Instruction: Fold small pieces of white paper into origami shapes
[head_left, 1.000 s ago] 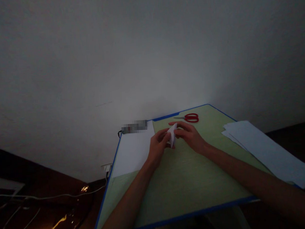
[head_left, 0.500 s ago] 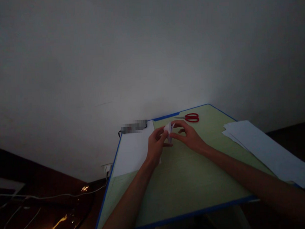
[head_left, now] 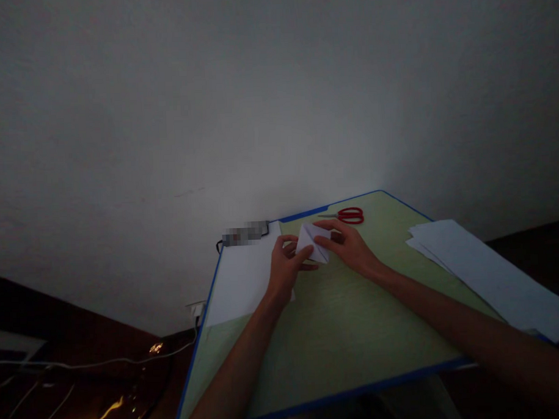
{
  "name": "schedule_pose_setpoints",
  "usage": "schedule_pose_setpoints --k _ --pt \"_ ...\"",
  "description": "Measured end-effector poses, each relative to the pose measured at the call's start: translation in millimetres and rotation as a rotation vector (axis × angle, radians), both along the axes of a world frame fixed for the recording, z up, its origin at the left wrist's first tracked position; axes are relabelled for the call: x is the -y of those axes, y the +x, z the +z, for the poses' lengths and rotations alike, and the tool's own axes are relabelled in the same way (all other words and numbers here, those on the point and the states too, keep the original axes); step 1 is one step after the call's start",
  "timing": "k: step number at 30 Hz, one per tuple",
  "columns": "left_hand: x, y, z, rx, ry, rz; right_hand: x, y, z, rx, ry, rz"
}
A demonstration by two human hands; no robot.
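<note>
A small folded white paper piece (head_left: 314,242) is held just above the green table top (head_left: 339,329). My left hand (head_left: 284,270) pinches its left lower edge with thumb and fingers. My right hand (head_left: 349,247) grips its right side with the fingers curled round it. Both hands meet near the far middle of the table.
Red-handled scissors (head_left: 349,215) lie at the far edge behind my right hand. A white sheet (head_left: 242,275) lies at the left, a stack of white sheets (head_left: 488,275) at the right overhanging the blue table rim. Cables (head_left: 83,363) trail on the dark floor to the left.
The folded paper has turned from edge-on and upright to a flatter, opened face toward me. Both hands shifted slightly while keeping hold of it.
</note>
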State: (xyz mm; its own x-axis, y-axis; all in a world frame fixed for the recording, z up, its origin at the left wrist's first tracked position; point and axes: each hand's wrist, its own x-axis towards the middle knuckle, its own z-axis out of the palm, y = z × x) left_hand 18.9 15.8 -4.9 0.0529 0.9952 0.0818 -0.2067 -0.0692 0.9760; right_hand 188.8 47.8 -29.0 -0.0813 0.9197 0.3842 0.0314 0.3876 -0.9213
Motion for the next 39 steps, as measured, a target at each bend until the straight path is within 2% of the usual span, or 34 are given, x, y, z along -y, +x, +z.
schedule_pose_setpoints --k 4,8,14,17,20,29,33,39 --pt "1.3 0.2 1.5 -0.127 -0.003 -0.051 5.2 -1.1 3.2 0.077 0.018 0.03" --pt "-0.9 -0.1 -1.8 -0.186 0.005 -0.049 6.9 -0.8 6.3 0.115 0.125 0.012" --pt "-2.0 -1.4 -8.0 -0.395 0.193 0.125 14.1 -0.1 11.4 0.284 0.324 -0.175" --pt "1.5 -1.4 -6.3 -0.547 0.297 0.209 17.4 -0.6 13.6 0.377 0.394 -0.206" --pt "4.7 0.3 -4.2 -0.655 0.327 0.248 18.6 -2.2 14.8 0.377 0.347 -0.141" --pt "5.4 3.6 -4.8 -0.666 0.312 0.24 18.6 -6.4 12.8 0.19 0.174 0.006" --pt "5.7 3.4 -3.9 -0.696 0.327 0.196 17.9 -6.7 11.6 0.146 0.124 0.013" --pt "4.0 1.9 -8.0 -0.588 0.269 0.154 18.3 -9.0 12.1 0.094 0.107 0.0"
